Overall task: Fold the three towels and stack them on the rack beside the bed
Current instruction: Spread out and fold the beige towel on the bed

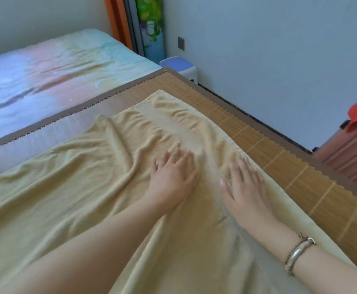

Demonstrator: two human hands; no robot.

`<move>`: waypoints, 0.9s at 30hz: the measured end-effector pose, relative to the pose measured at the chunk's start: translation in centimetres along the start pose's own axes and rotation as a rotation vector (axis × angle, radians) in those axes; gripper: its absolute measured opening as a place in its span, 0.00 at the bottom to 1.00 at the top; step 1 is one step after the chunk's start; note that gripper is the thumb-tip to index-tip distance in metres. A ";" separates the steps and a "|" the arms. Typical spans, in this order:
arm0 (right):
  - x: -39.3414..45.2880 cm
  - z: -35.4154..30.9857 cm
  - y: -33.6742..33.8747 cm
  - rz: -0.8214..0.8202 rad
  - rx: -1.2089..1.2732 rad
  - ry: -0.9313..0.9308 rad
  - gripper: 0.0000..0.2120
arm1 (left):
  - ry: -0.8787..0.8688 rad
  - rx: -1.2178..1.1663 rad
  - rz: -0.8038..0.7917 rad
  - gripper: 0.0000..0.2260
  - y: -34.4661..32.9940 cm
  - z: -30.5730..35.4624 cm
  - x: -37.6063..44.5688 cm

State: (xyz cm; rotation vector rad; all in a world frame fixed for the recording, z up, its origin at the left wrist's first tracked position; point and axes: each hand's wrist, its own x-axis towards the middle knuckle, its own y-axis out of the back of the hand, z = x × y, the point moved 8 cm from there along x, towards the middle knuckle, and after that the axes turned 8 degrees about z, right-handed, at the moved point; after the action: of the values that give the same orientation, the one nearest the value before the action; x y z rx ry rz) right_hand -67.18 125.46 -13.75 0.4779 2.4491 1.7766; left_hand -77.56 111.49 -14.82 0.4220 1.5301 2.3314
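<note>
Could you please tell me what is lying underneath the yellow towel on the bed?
The yellow towel lies on a bamboo mat, which shows along its right and far edges. Both hands press flat on top. What the mat covers cannot be seen.

Your room, listed: pale wall (pixel 279 60) at 1 o'clock with a dark switch plate (pixel 181 43); pastel sheet (pixel 46 71) at 10; bamboo mat (pixel 258 141) at 3; orange curtain (pixel 118 20) at 12; bluish-lidded bin (pixel 179 66) below it.

A towel (pixel 88 187) is lying spread on a bamboo mat (pixel 258 145). Both hands are resting on it, the left hand (pixel 171 177) just left of the right hand (pixel 245 187). A bed sheet (pixel 46 81) is lying far left.
</note>
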 end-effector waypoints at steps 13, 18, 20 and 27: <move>-4.2 9.8 1.8 -0.137 -0.393 0.129 0.33 | 0.043 0.038 -0.179 0.35 -2.0 6.1 0.3; -7.2 -3.1 1.4 -0.136 -0.183 0.291 0.32 | 0.108 0.025 -0.070 0.31 3.4 -1.0 -6.8; -9.4 -9.6 0.0 -0.177 -0.147 0.374 0.35 | 0.178 0.030 -0.066 0.31 6.0 -6.0 -11.2; -17.4 -34.2 -5.4 -0.280 -0.028 0.595 0.40 | 0.549 0.140 0.022 0.31 18.4 -30.3 -30.0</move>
State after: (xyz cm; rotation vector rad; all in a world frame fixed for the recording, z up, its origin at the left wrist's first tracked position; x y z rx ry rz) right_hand -60.11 87.54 -9.77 -0.4474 2.6504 2.0343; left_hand -64.74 66.97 -11.54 -0.1968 1.9369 2.4925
